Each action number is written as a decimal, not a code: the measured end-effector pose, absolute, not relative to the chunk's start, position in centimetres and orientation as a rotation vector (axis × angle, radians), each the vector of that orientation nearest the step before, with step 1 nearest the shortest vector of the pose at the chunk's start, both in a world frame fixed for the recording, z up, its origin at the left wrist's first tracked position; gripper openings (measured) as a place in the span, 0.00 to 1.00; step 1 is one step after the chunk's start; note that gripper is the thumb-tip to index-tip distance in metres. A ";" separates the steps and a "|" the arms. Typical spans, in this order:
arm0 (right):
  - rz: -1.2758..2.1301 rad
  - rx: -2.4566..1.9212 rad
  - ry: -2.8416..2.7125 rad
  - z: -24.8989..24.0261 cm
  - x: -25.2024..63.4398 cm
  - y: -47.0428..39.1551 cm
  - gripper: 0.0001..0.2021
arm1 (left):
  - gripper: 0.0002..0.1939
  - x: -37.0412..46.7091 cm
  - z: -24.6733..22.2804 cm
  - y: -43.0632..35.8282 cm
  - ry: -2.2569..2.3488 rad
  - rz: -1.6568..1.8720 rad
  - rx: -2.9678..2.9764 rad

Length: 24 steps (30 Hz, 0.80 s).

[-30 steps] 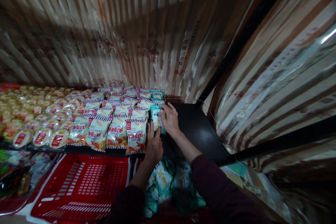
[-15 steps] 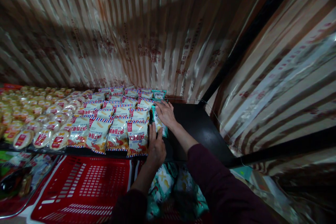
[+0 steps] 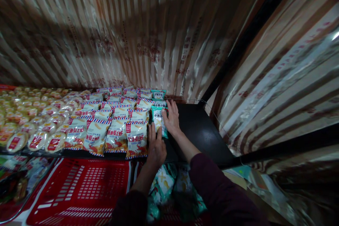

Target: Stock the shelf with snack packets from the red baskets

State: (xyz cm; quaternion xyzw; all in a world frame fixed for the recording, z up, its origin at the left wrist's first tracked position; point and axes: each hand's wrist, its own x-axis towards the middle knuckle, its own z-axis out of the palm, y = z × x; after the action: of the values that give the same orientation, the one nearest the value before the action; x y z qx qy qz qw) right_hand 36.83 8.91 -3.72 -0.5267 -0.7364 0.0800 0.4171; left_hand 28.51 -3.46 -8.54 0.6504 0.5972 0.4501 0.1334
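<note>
Green snack bags [image 3: 158,115] stand in a short column on the black shelf [image 3: 201,127], right beside rows of white bags with red lettering [image 3: 136,137]. My right hand [image 3: 171,119] is at the right side of the front green bag, its fingers extended and pointing away from me. Low at the same bag's front is my left hand [image 3: 156,146], fingers stretched forward and touching or nearly touching its lower part. Neither hand is wrapped round anything.
Round packaged snacks [image 3: 37,140] fill the shelf's left part. Below the shelf edge are a red basket [image 3: 97,180] and more green bags [image 3: 162,180]. A striped curtain [image 3: 148,35] hangs behind, and a black post [image 3: 230,60] rises at the right.
My right hand has shifted from over the green bags to their right side, uncovering their fronts. My left hand has stayed low by the front bag. The view has moved slightly.
</note>
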 end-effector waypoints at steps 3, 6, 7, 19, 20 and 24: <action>0.367 -1.392 -1.715 -5.2 37.4 8.3 0.31 | 0.29 28.4 -8.3 -3.4 1.734 1.276 1.896; 0.575 -1.415 -1.663 -5.8 37.6 7.9 0.32 | 0.29 28.4 -8.3 -3.4 1.735 1.273 1.871; 0.624 -1.420 -1.650 -5.8 37.5 7.8 0.31 | 0.29 28.4 -8.3 -3.3 1.737 1.278 1.861; 0.720 -1.451 -1.600 -5.5 37.3 7.2 0.31 | 0.29 28.4 -8.6 -3.3 1.732 1.277 1.890; 0.740 -1.455 -1.605 -5.4 37.4 7.0 0.32 | 0.30 28.5 -8.6 -3.3 1.741 1.283 1.889; 0.808 -1.456 -1.609 -5.4 37.4 6.3 0.33 | 0.30 28.5 -8.7 -3.4 1.767 1.330 1.896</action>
State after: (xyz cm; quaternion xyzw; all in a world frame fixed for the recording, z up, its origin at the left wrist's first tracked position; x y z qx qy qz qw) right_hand 37.41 6.33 -5.38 -0.5758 -0.6365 0.3198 0.4013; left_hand 28.45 -3.45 -8.66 0.6467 0.6025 0.4537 0.1141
